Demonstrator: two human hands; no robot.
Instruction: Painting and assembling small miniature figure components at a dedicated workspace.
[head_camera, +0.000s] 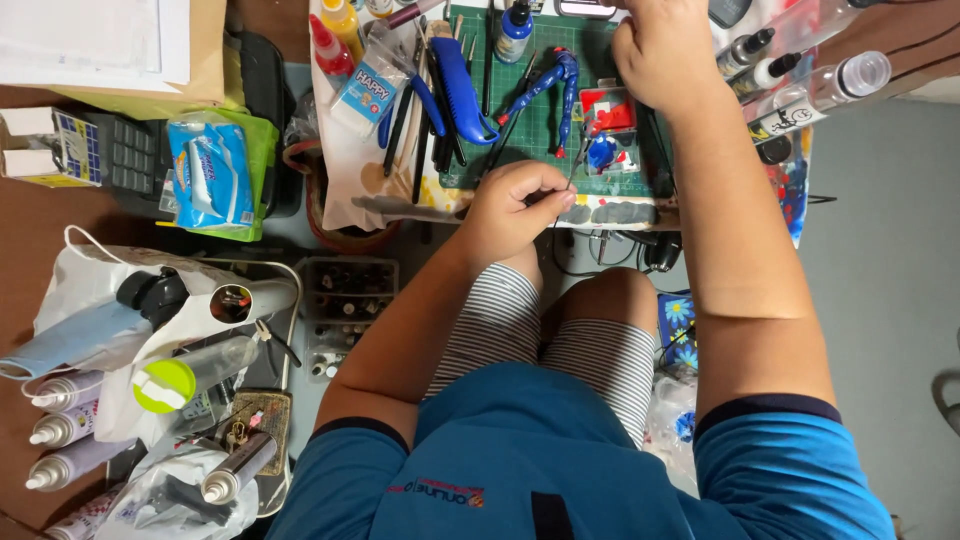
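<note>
– What is the left hand (515, 205) doing?

– Its fingers (545, 190) are curled shut, pinching a thin tool (578, 160) whose tip points toward a small blue figure (601, 152) on the green mat (535, 120).

– And the right hand (660, 50)?

– It's bunched past the figure at the mat's far edge; whether it grips anything I cannot tell.

– What lies around?

– A blue bent piece (548, 85) just beyond the left fingers, bottles (800, 85) beside the right hand, a tissue pack (210, 175) well off left.

Matt green cutting mat (540, 120); glossy blue plastic tool handles (462, 85); clear plastic bottles (825, 90).
</note>
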